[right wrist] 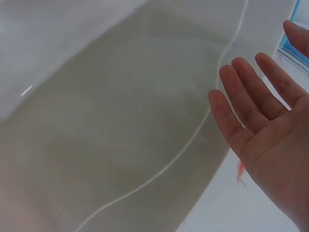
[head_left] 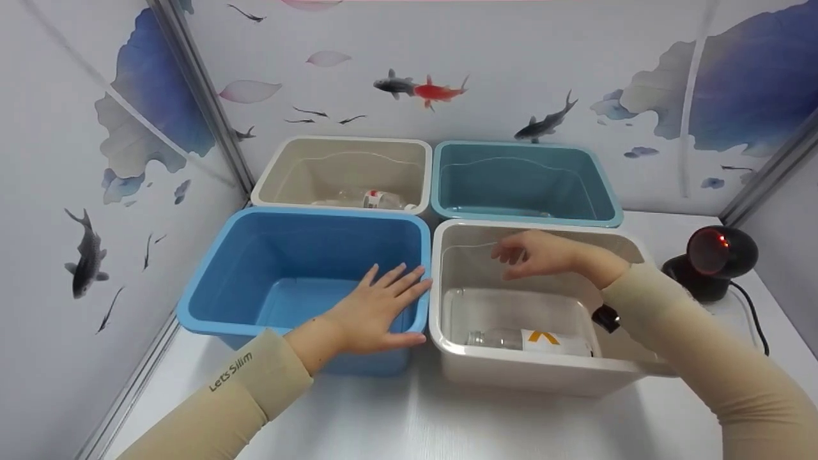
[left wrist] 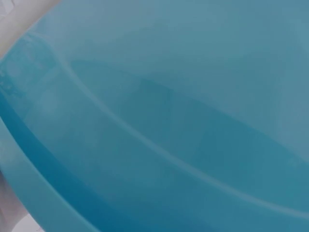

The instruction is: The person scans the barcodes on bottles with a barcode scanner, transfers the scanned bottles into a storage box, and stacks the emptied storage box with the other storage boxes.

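Observation:
My left hand, fingers spread, lies over the near right corner of the blue bin, with its fingertips at the right rim. My right hand hangs over the near beige bin, its fingers loosely bent and holding nothing. In the right wrist view the palm and relaxed fingers show against that bin's wall. A clear plastic bottle with a white label and orange mark lies on its side at the bottom of the near beige bin, below the right hand.
Behind stand another beige bin, with a clear bottle bearing a red and white label, and a teal bin. A black scanner-like device with a red light and a cable stands at the right. White walls with fish prints enclose the table.

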The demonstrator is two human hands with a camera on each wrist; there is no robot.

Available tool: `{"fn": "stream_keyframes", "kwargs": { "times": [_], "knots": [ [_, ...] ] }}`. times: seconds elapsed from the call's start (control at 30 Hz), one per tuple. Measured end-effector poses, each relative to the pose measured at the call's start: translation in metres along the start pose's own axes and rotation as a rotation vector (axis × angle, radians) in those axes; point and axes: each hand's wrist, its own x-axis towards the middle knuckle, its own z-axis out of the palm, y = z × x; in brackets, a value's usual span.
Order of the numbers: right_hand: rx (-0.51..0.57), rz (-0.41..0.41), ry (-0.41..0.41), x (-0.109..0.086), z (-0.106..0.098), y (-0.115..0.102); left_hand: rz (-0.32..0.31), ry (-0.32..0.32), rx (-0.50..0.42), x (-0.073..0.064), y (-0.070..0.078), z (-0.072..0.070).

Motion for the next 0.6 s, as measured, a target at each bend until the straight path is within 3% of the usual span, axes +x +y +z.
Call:
{"fn": "stream_keyframes", "kwargs": {
  "times": [0.17, 0.6],
  "knots": [
    [-0.067, 0.035, -0.084, 0.001, 0.011, -0.004, -0.002, 0.002, 0.001, 0.000, 0.000, 0.000],
    [-0.133, 0.096, -0.451, 0.006, 0.040, -0.010, 0.015, 0.005, 0.021, 0.000, -0.001, 0.000]
  ]
}}
